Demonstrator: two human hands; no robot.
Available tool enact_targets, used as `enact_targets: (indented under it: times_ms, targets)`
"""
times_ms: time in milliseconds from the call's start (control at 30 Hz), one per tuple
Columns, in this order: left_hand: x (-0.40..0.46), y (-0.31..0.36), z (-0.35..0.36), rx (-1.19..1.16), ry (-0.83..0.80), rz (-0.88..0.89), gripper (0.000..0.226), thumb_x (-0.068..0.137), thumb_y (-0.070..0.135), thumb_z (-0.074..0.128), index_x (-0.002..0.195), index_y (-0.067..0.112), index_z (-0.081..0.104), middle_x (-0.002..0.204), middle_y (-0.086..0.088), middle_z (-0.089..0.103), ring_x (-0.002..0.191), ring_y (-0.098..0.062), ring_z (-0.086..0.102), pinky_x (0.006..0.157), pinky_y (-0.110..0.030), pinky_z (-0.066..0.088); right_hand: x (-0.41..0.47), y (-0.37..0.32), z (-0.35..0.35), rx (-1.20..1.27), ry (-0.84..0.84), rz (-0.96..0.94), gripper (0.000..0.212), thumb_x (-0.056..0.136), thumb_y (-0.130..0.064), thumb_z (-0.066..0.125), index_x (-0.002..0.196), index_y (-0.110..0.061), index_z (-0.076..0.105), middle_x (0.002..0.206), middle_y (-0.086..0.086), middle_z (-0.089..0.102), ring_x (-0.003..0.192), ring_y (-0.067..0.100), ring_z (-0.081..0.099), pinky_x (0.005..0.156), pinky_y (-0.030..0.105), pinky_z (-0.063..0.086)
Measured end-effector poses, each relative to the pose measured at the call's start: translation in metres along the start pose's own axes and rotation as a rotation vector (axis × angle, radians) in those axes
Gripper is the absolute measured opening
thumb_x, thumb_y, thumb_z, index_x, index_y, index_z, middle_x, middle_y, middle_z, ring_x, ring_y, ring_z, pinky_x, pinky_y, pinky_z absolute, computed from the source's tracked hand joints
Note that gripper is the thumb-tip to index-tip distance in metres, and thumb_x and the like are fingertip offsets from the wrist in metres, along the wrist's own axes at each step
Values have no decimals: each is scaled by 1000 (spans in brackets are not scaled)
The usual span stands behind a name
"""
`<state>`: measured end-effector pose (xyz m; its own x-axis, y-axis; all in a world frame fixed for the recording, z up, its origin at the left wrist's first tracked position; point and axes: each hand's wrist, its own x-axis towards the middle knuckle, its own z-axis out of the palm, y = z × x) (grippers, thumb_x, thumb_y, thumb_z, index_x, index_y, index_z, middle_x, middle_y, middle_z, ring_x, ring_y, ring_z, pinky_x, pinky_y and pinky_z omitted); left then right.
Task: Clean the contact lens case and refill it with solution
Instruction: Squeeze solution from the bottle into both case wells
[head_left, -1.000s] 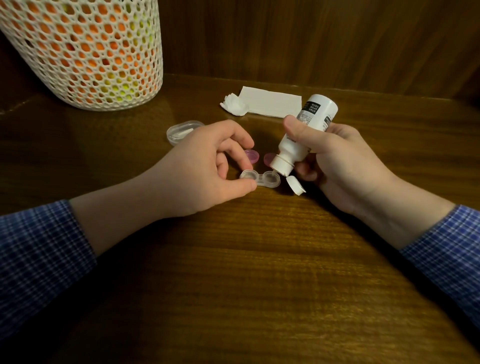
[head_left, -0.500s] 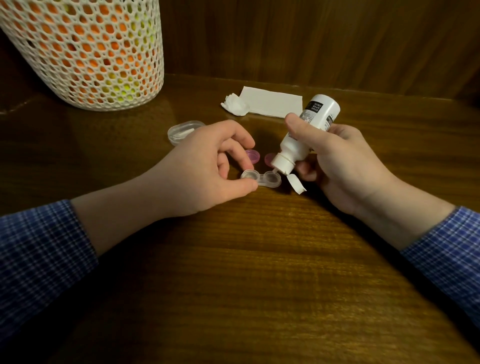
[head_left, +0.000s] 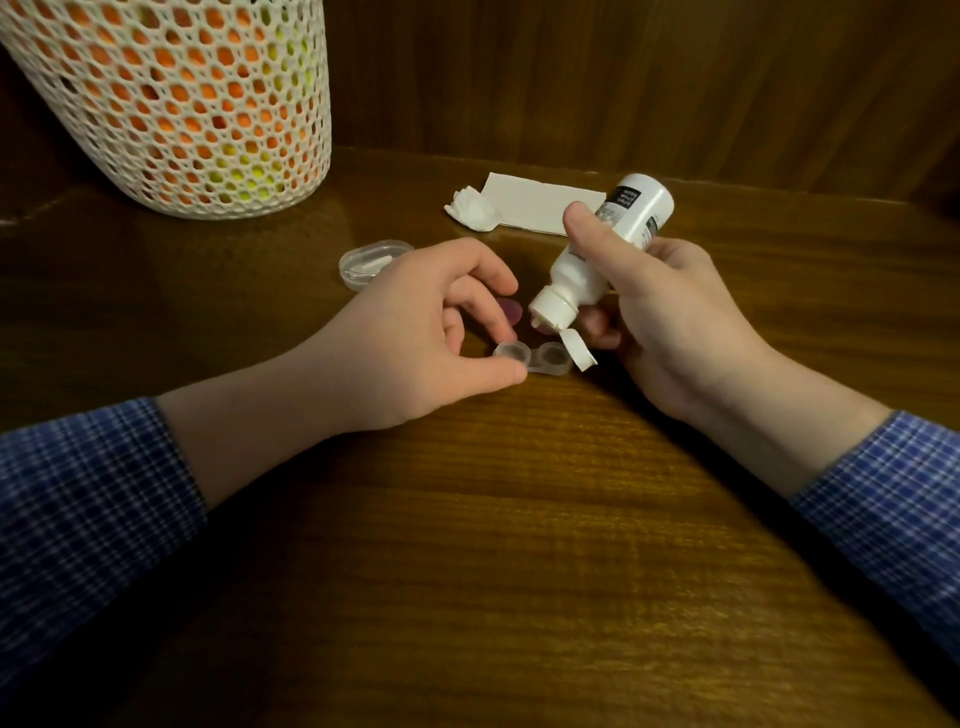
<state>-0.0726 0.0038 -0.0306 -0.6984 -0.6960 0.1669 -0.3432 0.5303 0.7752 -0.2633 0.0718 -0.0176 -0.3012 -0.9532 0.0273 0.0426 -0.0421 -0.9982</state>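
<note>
A clear two-well contact lens case (head_left: 532, 358) lies open on the wooden table (head_left: 519, 545). My left hand (head_left: 421, 338) pinches its left well between thumb and fingers. My right hand (head_left: 670, 317) grips a white solution bottle (head_left: 597, 249), tilted nozzle-down, its flip cap (head_left: 577, 351) hanging open just above the right well. Two purple caps (head_left: 511, 312) lie just behind the case, partly hidden by my fingers and the bottle.
A white mesh basket (head_left: 176, 104) with orange and yellow contents stands at the back left. A small clear lidded container (head_left: 371, 262) sits behind my left hand. A folded white tissue (head_left: 540, 205) and a crumpled piece (head_left: 470, 210) lie near the wooden back wall.
The bottle's nozzle has lifted slightly up and away from the right well. My left hand has kept its pinch on the case.
</note>
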Motion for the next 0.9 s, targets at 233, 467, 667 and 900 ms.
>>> enact_targets:
  times_ms: [233,467,667,900]
  targets:
    - [0,-1,0,1,2,-4,55,73,29,92,117,36,59,100,25,73,57,-13,59,50,-21,52,1,4,7,-42,15,-34,24,94,-38,72,89,-15,67,73,3,64,51,9,50,44,20,39]
    - [1,-1,0,-10,4,2,56,73,28,92,118,34,59,100,24,73,57,-16,60,50,-23,53,1,6,8,-58,8,-43,20,94,-37,73,86,-18,69,73,1,66,50,8,51,44,19,40]
    - [1,-2,0,-7,2,-6,58,73,27,92,121,31,60,101,23,73,57,-12,59,53,-23,54,2,6,8,-61,16,-38,20,93,-36,73,87,-18,69,71,0,67,49,8,52,44,19,41]
    - [2,-3,0,-2,6,8,57,73,28,92,120,31,60,100,23,73,58,-14,59,52,-26,54,1,5,8,-60,16,-44,21,94,-36,73,82,-18,69,70,0,66,47,9,51,42,18,40]
